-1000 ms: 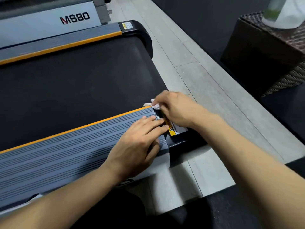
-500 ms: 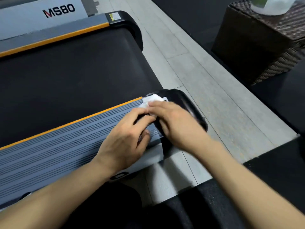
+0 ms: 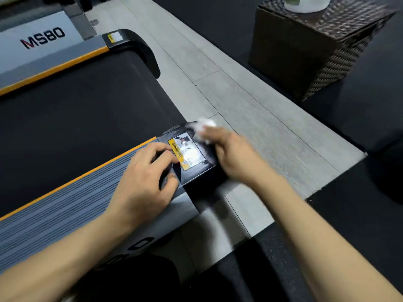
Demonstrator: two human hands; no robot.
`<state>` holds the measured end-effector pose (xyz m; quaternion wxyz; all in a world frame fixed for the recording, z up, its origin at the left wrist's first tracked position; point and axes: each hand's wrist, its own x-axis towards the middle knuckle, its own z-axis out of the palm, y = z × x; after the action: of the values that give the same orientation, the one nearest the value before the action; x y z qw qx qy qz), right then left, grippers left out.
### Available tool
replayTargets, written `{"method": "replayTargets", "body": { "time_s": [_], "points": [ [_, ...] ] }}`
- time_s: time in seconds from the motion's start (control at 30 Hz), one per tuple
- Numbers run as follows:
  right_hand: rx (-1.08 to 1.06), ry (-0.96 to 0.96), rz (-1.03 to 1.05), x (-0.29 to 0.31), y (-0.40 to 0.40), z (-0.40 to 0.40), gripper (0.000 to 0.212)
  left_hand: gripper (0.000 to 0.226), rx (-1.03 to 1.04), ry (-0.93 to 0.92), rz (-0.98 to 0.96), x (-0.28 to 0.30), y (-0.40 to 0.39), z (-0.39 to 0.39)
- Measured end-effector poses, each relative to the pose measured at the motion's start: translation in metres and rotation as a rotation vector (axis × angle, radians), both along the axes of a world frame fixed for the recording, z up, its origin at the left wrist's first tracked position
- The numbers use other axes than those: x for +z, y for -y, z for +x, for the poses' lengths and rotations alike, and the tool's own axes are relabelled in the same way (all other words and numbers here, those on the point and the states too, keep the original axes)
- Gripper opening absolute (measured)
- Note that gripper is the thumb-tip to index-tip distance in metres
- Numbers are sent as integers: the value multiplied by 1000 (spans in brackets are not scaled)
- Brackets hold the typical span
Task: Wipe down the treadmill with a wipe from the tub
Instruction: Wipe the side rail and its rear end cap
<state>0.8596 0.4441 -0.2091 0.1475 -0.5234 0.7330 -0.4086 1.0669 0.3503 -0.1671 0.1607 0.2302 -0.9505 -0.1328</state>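
The treadmill lies across the left half, with a black belt, grey ribbed side rails and orange trim. Its near rail ends in a black end cap bearing a yellow warning sticker. My right hand is blurred at the cap's right edge, closed on a crumpled white wipe that sticks out past the fingertips at the cap's far corner. My left hand rests on the grey rail, its bent fingers touching the cap beside the sticker and holding nothing. The wipe tub stands on a wicker box at the top right.
A dark wicker box stands at the upper right on black matting. Pale grey floor planks run diagonally between treadmill and box. A second rail and black end cap lie at the treadmill's far side. Black matting covers the floor at right.
My right hand has slid with the wipe from over the warning sticker to the end cap's right edge, uncovering the sticker. My left hand stays on the rail. The camera shifted slightly.
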Motion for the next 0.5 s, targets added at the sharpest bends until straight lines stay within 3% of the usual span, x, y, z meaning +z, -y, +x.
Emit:
{"method": "replayTargets", "body": {
  "time_s": [0.1, 0.2, 0.27, 0.4, 0.5],
  "points": [
    [-144, 133, 155, -8, 15, -25, 60, 36, -88, 93, 6, 2, -1, -17],
    [78, 78, -7, 2, 8, -9, 62, 49, -132, 130, 24, 1, 6, -39],
    [96, 107, -4, 0, 11, -23, 61, 53, -102, 132, 63, 0, 9, -46],
    [-114, 475, 298, -57, 6, -67, 50, 50, -38, 122, 128, -7, 3, -47],
    [-221, 878, 300, -116, -20, -64, 53, 50, -34, 119, 124, -7, 3, -49]
  ]
}}
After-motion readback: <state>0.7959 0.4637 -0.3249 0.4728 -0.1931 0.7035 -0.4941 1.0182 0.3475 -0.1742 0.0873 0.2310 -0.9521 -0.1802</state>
